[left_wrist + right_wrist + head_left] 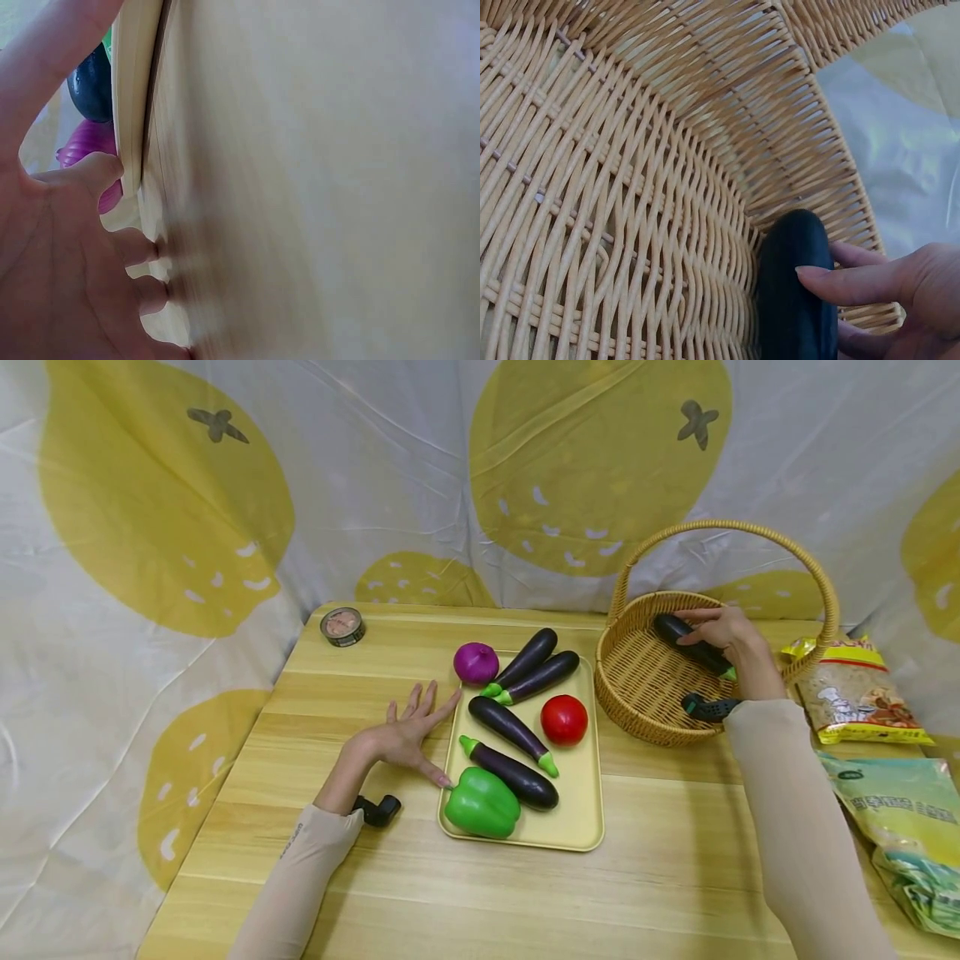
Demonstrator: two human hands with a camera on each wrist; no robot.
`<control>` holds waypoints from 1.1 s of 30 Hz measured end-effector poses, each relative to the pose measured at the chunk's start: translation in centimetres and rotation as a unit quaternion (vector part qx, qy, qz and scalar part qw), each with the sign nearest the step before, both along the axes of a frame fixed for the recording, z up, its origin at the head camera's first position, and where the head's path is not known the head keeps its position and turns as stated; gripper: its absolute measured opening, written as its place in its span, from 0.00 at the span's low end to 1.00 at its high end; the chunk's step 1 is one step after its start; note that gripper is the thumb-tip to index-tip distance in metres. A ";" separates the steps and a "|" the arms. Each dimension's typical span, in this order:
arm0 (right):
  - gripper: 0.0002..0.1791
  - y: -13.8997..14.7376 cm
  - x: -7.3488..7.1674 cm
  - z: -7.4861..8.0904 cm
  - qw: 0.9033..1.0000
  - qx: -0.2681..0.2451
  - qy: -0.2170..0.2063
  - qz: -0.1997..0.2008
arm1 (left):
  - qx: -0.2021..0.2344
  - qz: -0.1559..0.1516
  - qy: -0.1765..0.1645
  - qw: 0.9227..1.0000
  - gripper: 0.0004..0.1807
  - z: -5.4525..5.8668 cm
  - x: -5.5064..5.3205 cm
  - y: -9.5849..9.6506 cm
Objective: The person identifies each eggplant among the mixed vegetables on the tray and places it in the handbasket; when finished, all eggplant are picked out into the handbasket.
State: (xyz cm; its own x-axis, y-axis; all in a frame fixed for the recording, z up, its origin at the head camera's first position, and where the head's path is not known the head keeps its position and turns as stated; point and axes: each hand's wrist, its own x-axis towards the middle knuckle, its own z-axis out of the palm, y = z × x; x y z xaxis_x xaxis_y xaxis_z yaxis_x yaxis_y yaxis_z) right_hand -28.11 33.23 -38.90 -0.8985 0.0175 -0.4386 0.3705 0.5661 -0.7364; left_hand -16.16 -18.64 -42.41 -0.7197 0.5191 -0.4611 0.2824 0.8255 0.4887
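Note:
My right hand [731, 635] holds a dark eggplant [672, 628] inside the wicker basket [617, 708], by its back right wall. In the right wrist view the thumb [832, 283] lies across the eggplant [793, 262] and fingers show behind it. With fingers spread, my left hand [405, 739] rests at the left edge of the yellow tray [577, 822]; its thumb tip is close to a green bell pepper [482, 803]. Several eggplants [517, 778] lie on the tray beside a red tomato [564, 720]. A purple onion [476, 663] sits at the tray's back left corner.
The basket's tall handle [720, 524] arches over its opening. To its right lie a bag of dry food [862, 693] and a green bag [900, 827]. A small round tin [342, 627] stands at the table's back left. A lemon-print cloth [390, 468] hangs behind.

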 end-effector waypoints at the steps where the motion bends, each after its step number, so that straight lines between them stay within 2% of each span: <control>1: 0.35 0.0 -0.1 -0.1 1.000 -0.001 0.001 -0.003 | 0.000 0.000 0.000 1.000 0.79 0.0 0.0 0.0; 4: 0.35 -0.1 -0.1 -0.2 1.000 0.006 0.008 0.000 | 0.000 0.001 0.000 1.000 0.78 0.1 0.0 0.0; 7: 0.34 -0.2 0.0 -0.3 0.999 0.016 0.036 0.011 | 0.000 0.001 0.001 1.000 0.78 0.1 0.1 0.0; 12: 0.33 -0.8 1.2 0.9 0.997 0.011 0.062 0.037 | -0.002 -0.001 0.003 1.000 0.78 0.1 0.2 0.0; 16: 0.36 -2.1 2.7 3.1 0.993 0.028 0.062 0.093 | -0.002 -0.001 0.004 1.000 0.78 0.1 0.1 0.1; 20: 0.38 -4.5 4.8 4.9 0.983 0.040 0.098 0.150 | -0.004 -0.002 0.003 1.000 0.78 0.2 0.2 0.0; 23: 0.38 -6.8 6.4 5.6 0.977 0.028 0.124 0.170 | -0.001 -0.001 0.003 1.000 0.78 0.2 0.2 0.0; 28: 0.36 -10.9 9.0 5.4 0.965 -0.006 0.168 0.200 | 0.003 -0.001 0.004 1.000 0.78 0.2 0.2 -0.1; 33: 0.36 -14.6 10.5 3.8 0.948 -0.032 0.209 0.238 | 0.000 -0.001 0.004 1.000 0.78 0.4 0.2 -0.1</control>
State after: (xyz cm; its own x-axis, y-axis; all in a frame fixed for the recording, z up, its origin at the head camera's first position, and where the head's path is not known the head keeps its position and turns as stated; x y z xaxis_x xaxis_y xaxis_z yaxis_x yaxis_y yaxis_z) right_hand -17.63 18.61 -35.06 -0.8931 -0.4489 -0.0282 -0.2483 0.5442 -0.8014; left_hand -15.91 -18.70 -42.04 -0.7219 0.5207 -0.4557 0.2883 0.8250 0.4861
